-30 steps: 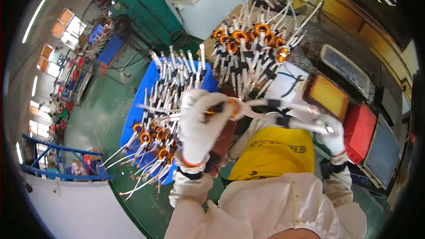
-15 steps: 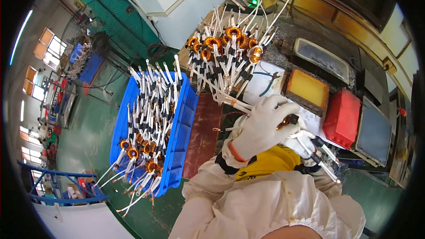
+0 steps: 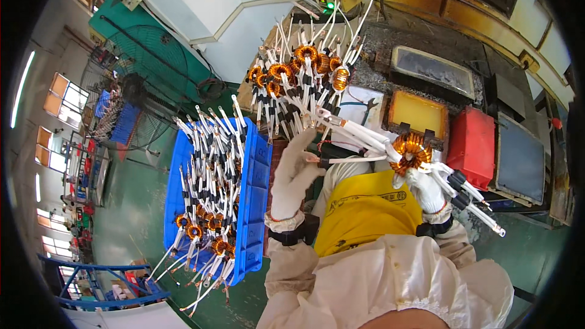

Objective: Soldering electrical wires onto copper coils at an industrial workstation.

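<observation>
My right hand (image 3: 428, 194), in a white glove, is closed around the lower side of a copper-wound toroidal coil (image 3: 412, 152). White-sleeved leads with black bands stick out of this coil to both sides. Bare metal ends show at the lead tips. My left hand (image 3: 291, 176), also gloved, is at the tips of the left-hand leads, with thumb and fingers apart. One lead tip lies between them; contact cannot be made out. The right fingers are partly hidden behind the coil.
A blue crate (image 3: 251, 207) full of similar coils stands on the left. More coils (image 3: 304, 67) are piled on the bench beyond my hands. Pliers (image 3: 367, 109), a yellow-filled tray (image 3: 417, 113), a red bin (image 3: 472, 149) and a grey-topped tray (image 3: 434, 72) sit to the right.
My left hand has come off the coil and moved left to the lead tips. The coil, hidden behind that hand before, now shows its ring face.
</observation>
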Motion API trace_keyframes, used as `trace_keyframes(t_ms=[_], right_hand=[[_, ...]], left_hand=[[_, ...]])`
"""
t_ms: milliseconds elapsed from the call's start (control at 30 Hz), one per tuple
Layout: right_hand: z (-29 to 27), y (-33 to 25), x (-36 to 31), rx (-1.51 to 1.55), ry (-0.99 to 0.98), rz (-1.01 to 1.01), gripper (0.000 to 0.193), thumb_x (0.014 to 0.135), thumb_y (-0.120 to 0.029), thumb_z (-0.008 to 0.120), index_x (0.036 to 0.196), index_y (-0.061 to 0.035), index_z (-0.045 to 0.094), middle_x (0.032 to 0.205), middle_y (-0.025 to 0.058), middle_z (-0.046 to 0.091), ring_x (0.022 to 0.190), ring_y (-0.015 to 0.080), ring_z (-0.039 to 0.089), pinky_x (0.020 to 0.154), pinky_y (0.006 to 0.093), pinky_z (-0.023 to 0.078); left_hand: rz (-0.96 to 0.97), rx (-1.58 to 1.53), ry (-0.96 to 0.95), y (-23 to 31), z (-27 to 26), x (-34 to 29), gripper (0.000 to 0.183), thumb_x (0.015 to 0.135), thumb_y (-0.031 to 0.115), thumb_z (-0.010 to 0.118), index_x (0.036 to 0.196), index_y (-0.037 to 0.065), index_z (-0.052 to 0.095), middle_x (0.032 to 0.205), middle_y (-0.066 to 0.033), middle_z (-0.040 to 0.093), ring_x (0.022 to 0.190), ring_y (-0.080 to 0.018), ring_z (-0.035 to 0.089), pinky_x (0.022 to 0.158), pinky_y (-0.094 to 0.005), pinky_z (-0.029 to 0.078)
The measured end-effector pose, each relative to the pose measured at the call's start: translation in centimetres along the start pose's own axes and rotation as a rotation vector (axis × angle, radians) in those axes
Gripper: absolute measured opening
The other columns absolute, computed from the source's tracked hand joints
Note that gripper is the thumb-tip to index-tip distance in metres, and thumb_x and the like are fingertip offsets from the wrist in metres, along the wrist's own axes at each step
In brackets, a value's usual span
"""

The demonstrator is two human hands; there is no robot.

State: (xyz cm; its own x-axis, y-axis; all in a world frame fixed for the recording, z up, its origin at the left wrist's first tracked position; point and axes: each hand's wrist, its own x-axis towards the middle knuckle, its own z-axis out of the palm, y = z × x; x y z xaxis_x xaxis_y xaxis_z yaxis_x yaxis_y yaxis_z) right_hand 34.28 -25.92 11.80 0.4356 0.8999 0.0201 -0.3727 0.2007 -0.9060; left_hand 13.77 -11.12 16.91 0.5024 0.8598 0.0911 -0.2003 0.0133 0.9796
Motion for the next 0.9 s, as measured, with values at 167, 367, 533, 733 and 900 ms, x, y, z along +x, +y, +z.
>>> trace_keyframes(t_ms=[167, 367, 533, 733, 900], right_hand=[[0.9, -0.1, -0.2, 0.109, 0.037, 0.007, 0.03, 0.079, -0.016, 0.059, 0.102, 0.003, 0.058, 0.081, 0.0084, 0.062, 0.064, 0.015, 0.057, 0.061, 0.0269, 0.047], [-0.3, -1.6, -0.6, -0.264, 0.018, 0.0, 0.033, 0.075, -0.018, 0.064, 0.1, 0.0035, 0.059, 0.088, 0.0075, 0.063, 0.073, 0.014, 0.058, 0.066, 0.0267, 0.047], [-0.1, -0.4, -0.6, -0.597, 0.113, 0.113, 0.046, 0.066, -0.017, 0.07, 0.105, -0.0028, 0.052, 0.095, 0.0071, 0.06, 0.083, 0.0155, 0.058, 0.076, 0.0272, 0.047], [1.0, -0.7, -1.0, -0.765, 0.135, -0.055, 0.028, 0.069, -0.014, 0.07, 0.092, 0.0001, 0.061, 0.082, 0.0053, 0.063, 0.069, 0.0096, 0.058, 0.059, 0.0236, 0.047], [-0.1, 1.0, -1.3, -0.903, 0.193, -0.277, 0.018, 0.074, -0.018, 0.064, 0.062, -0.005, 0.059, 0.054, 0.0029, 0.055, 0.048, 0.0134, 0.052, 0.047, 0.0274, 0.043]], left_hand=[[-0.112, -0.094, -0.097, -1.6, -0.5, 0.0, 0.039, 0.077, -0.005, 0.051, 0.116, -0.001, 0.048, 0.099, -0.0058, 0.056, 0.083, -0.0105, 0.053, 0.072, -0.022, 0.044], [-0.272, -0.194, 0.047, -1.6, 1.6, 0.0, 0.029, 0.081, 0.003, 0.051, 0.11, -0.001, 0.053, 0.077, -0.0007, 0.053, 0.061, -0.0052, 0.045, 0.054, -0.0176, 0.037], [-0.293, -0.045, -0.062, -3.1, 5.1, -0.7, 0.026, 0.081, 0.007, 0.053, 0.106, 0.001, 0.055, 0.077, 0.0022, 0.053, 0.061, -0.0024, 0.043, 0.055, -0.0162, 0.036], [-0.25, -0.11, -0.185, -4.5, 6.5, -0.5, 0.031, 0.082, 0.001, 0.051, 0.112, -0.003, 0.047, 0.096, -0.0091, 0.058, 0.086, -0.0139, 0.056, 0.077, -0.0252, 0.046], [-0.267, -0.135, -0.201, -3.8, 7.2, -0.4, 0.03, 0.084, 0.005, 0.05, 0.113, -0.003, 0.047, 0.097, -0.0091, 0.058, 0.088, -0.0138, 0.055, 0.078, -0.0245, 0.046]])
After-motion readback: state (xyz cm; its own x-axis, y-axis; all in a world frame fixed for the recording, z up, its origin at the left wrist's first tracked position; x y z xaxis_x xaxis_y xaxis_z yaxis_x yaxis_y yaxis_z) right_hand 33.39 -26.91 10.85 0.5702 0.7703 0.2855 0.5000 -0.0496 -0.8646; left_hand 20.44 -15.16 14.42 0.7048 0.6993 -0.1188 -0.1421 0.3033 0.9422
